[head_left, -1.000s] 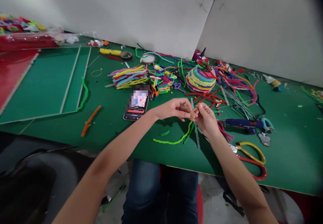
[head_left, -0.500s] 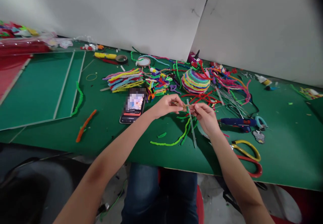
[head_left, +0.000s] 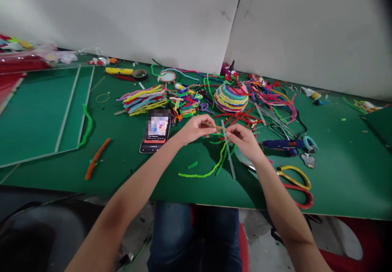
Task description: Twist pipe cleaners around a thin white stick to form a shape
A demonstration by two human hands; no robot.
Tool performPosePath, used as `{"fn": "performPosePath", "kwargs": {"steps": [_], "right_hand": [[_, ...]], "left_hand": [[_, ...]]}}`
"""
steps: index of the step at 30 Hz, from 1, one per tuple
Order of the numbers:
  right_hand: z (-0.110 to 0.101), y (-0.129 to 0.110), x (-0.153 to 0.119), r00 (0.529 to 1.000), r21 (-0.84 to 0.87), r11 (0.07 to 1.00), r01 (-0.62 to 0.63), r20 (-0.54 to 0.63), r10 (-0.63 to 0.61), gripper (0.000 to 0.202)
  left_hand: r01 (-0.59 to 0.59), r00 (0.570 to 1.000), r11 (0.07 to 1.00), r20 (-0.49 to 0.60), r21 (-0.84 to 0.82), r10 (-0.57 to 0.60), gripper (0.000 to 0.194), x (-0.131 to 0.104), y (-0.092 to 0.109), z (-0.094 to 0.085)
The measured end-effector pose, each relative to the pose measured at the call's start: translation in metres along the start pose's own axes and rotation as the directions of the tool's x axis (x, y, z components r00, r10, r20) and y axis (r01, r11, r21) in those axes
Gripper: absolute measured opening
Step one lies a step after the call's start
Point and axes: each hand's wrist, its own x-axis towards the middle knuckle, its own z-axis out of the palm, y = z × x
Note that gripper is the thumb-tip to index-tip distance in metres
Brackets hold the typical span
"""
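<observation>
Between my two hands a thin brown fuzzy stem (head_left: 221,128) is held above the green table. My left hand (head_left: 200,127) pinches its left part, thumb against fingers. The fingertips of my right hand (head_left: 240,136) close on its right end. Below the hands lie a clear glue stick (head_left: 229,153) and bright green stems (head_left: 203,175). A phone (head_left: 157,130) with a lit screen lies left of my left hand. Beyond my hands sits a striped ball of coloured stems (head_left: 231,97).
Yellow-and-red-handled scissors (head_left: 295,176) and a blue glue gun (head_left: 283,144) lie right of my right forearm. Bundled coloured stems (head_left: 143,99) lie behind the phone. An orange stem (head_left: 97,158) and a green board (head_left: 39,112) are at left.
The camera view has shifted, moving the table items slightly left. My hands are a little farther apart, and more of the brown stem shows between them.
</observation>
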Motion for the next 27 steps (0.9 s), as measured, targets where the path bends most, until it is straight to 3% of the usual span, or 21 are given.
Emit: {"fn": "performPosePath", "kwargs": {"steps": [4,9,19,27], "right_hand": [[0.004,-0.002,0.000,0.992,0.281,0.953,-0.117,-0.004,0.123,0.024],[0.009,-0.005,0.001,0.973,0.443,0.873,-0.201,-0.010,0.229,0.026],[0.023,0.002,0.003,0.945,0.536,0.820,-0.200,-0.115,0.305,0.025],[0.024,0.004,0.003,0.942,0.537,0.831,-0.146,-0.181,0.282,0.023]], "left_hand": [[-0.022,1.000,0.997,0.021,0.077,0.021,0.024,0.000,-0.001,0.001],[-0.042,0.999,0.990,0.038,0.132,0.037,0.020,0.000,-0.001,0.007],[-0.113,0.994,0.966,0.017,0.233,0.113,0.012,-0.001,-0.003,0.012],[-0.010,0.997,1.000,-0.075,0.007,0.010,0.022,-0.001,-0.003,0.017]]}}
